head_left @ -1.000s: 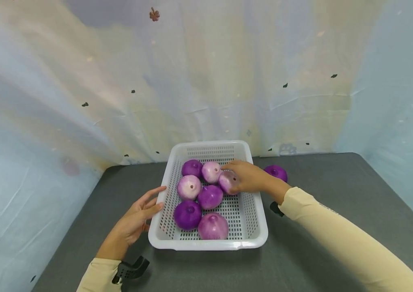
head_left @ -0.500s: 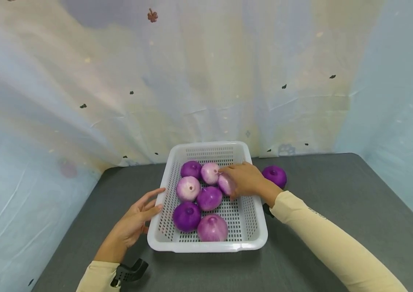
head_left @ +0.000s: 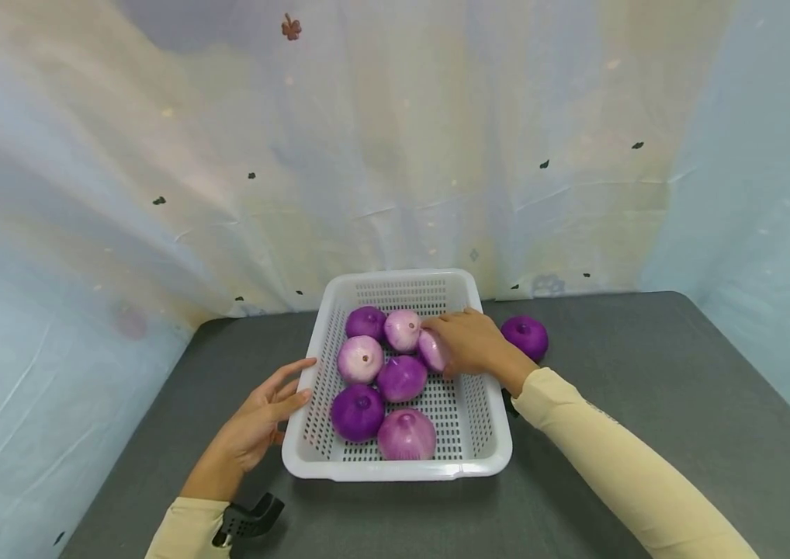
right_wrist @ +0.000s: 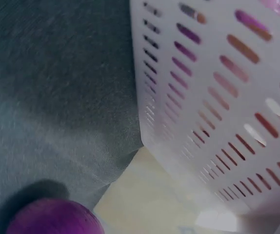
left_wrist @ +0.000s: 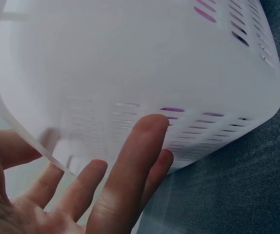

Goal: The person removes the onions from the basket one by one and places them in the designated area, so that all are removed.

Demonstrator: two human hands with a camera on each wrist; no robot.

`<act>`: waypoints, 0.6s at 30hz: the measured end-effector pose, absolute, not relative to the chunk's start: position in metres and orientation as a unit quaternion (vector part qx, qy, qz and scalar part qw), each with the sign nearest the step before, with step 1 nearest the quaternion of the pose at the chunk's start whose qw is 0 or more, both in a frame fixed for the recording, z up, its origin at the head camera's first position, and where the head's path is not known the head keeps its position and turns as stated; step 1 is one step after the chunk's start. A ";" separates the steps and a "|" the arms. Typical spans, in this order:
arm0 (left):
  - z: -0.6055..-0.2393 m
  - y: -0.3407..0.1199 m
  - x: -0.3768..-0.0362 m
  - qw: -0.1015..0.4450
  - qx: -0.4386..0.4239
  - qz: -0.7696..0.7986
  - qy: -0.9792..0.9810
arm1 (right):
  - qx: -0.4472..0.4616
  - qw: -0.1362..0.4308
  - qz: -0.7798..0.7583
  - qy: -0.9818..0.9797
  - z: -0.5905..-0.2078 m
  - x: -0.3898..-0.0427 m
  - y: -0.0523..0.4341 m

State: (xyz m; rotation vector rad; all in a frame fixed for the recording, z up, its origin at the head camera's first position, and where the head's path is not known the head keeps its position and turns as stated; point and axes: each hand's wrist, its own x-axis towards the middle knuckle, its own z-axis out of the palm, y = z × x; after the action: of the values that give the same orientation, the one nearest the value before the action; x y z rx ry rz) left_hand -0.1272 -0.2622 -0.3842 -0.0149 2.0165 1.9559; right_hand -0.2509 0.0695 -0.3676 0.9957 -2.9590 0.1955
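Dark grey bench [head_left: 646, 404], cloth-like surface, rounded far corners. White slotted basket [head_left: 479, 458] sits flat on bench, about mid-width, long side running away from person. One deep purple onion [head_left: 524, 337] lies on bench just right of basket's far right corner, apart from its wall. Small black clip-like piece [head_left: 509, 404] near basket's right wall, mostly hidden by sleeve.

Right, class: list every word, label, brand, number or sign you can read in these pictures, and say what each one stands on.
No readable text in any view.
White slotted basket: a faint raised mark on its near rim, too small to read.
Cream sleeve of the right arm: a small dark marking, too blurred to read.
Backdrop sheet: small printed shapes only, no letters.
Onions: no labels.
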 end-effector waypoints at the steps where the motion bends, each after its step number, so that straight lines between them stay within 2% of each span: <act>1: -0.384 -0.262 -0.127 0.166 -0.004 0.687 0.708 | 0.315 0.010 0.071 -0.946 -0.368 -0.251 0.070; 18: -0.383 -0.260 -0.126 0.169 -0.013 0.683 0.711 | 0.284 0.025 0.149 -0.947 -0.370 -0.251 0.071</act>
State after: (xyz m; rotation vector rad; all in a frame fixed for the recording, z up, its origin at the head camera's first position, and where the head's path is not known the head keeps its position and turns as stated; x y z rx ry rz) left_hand -0.1257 -0.2600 -0.3830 -0.0382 2.0203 1.9414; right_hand -0.2511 0.0712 -0.3697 0.8799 -2.9287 0.4605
